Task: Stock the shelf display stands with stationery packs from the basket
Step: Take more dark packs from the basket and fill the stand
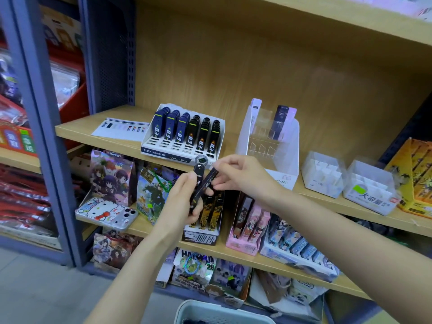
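Wooden shelving fills the view, and on the upper shelf (98, 127) sits a white display stand (184, 134) with six rows of lead packs, blue on the left and black on the right. You hold your work just below and in front of that stand. Your left hand (180, 202) is closed around a small bundle of black packs (198, 183), thumb over the front face. Your right hand (236, 176) pinches the upper end of one black pack (210, 177) between thumb and fingertips, angled away from the bundle as if being peeled off. How many packs remain in the left hand cannot be read reliably, as they overlap. The basket (222, 312) is at the bottom edge of the view, between your arms. To do this step well, separate one pack fully before lifting, keep the printed face forward and the rounded end up to match the stocked rows, and feed it into a black row on the right side. A second white stand (268, 139) just to the right is nearly empty, and two clear tubs (350, 176) sit further right
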Available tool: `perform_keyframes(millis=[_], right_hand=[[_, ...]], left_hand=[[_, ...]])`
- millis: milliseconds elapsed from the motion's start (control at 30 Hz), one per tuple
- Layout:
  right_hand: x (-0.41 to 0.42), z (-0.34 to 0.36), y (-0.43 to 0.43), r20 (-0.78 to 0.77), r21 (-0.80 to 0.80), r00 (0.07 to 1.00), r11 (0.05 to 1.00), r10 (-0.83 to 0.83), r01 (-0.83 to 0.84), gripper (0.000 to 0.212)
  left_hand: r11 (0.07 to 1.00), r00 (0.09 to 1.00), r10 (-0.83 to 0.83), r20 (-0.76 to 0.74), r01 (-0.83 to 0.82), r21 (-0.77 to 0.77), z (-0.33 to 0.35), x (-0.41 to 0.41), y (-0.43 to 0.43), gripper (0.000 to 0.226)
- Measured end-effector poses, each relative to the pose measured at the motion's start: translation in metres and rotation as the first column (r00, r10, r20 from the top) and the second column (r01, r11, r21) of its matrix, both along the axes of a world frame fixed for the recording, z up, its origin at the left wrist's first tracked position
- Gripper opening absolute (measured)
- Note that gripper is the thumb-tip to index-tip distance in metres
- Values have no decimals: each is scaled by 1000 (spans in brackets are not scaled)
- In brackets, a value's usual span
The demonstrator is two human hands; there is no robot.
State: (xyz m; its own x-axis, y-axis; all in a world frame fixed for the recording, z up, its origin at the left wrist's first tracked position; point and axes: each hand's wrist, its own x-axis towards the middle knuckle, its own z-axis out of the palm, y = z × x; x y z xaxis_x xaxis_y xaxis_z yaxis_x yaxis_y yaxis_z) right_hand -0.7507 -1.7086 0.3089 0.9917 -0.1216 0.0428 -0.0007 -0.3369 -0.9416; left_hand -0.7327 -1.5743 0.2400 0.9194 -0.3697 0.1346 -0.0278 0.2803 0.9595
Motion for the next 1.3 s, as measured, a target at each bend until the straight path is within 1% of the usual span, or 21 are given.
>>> perform_keyframes(millis=[100,167,233,300,367,433,533,600,633,733,800,833,900,967,1067,1133,1167,1267,1300], right_hand=[[-3,1,0,45,76,998,997,-37,34,18],[-6,-2,-1,52,50,998,999,-25,22,18],[-7,-8,0,41,-56,999,998,32,-30,16],[-9,-15,2,4,-215,995,972,103,-100,16],[-11,-18,7,-38,-380,986,910,161,-163,15],[-13,-19,15,-39,-488,975,847,221,-211,13],[-12,-21,23,-63,-504,957,819,282,-274,11],[-10,-23,27,-92,-488,947,815,306,-311,8],[-9,-24,29,-104,-487,943,811,316,-325,8],[-6,-26,28,-143,-487,942,807,302,-333,15],[-2,-23,26,-138,-459,953,835,268,-302,14],[0,-19,25,-100,-436,964,860,245,-264,20],[8,-8,25,29,-374,983,914,182,-158,31],[19,4,26,183,-350,978,936,101,-31,31],[44,15,26,337,-341,942,933,10,112,21],[60,18,28,376,-326,926,932,-30,162,11],[67,20,30,393,-338,919,922,-45,190,9],[85,22,32,430,-393,902,888,-51,237,8],[89,22,32,429,-423,902,873,-40,241,12]], left_hand=[[996,998,-47,-46,44,-77,3,-2,9,28],[996,998,-12,-63,7,-91,2,-1,14,27],[994,995,66,-77,-72,-76,1,1,18,28],[986,984,158,-83,-161,-31,1,3,22,28],[973,972,230,-45,-229,20,1,4,26,28],[960,963,269,24,-270,70,1,4,30,28],[952,959,266,95,-277,127,0,4,36,28],[957,968,227,104,-241,159,0,3,39,29],[963,975,207,87,-218,159,0,2,40,31],[981,986,164,-15,-161,107,-1,2,42,39],[982,985,166,-39,-161,96,-2,4,42,36],[980,983,178,-39,-174,95,-2,5,43,32],[974,976,214,-42,-210,80,-5,8,43,26],[971,971,237,-30,-236,50,-6,10,43,23],[966,966,259,-8,-259,18,-6,12,43,22],[964,964,266,-11,-266,7,-5,13,44,22],[964,964,266,-14,-265,7,-6,14,45,23],[965,964,264,-38,-263,8,-8,16,47,24],[965,963,264,-46,-264,7,-8,17,48,24]])
